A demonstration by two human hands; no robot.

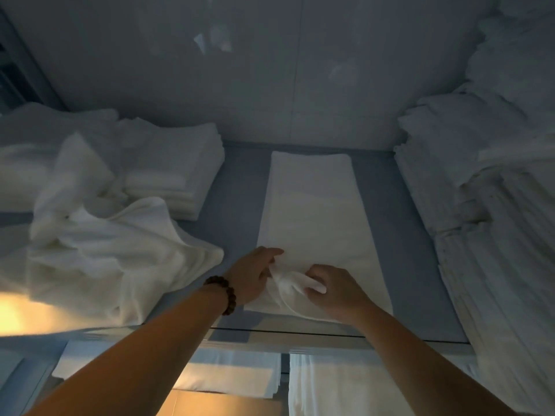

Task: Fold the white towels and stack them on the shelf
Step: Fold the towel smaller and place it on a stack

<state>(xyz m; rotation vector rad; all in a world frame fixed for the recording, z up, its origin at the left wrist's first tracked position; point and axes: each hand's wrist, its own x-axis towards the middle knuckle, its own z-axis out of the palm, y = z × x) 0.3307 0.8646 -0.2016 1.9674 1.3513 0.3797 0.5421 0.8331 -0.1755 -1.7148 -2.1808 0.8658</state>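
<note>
Towel (315, 205) lies folded lengthwise on the shelf (237, 190). I see a crumpled pile (120, 253) left of it, a folded stack (180, 172) beyond that pile, and taller stacks (480, 205) to the right. My left hand (255, 274) and right hand (333, 288) pinch its bunched near end.

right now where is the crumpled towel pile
Head view: crumpled towel pile lies left on the shelf, nearer than the folded stack, left of the long towel.

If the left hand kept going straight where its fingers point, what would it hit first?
Likely just the long white towel it already touches. The left hand points along it toward the back wall, though depth is unclear.
</note>
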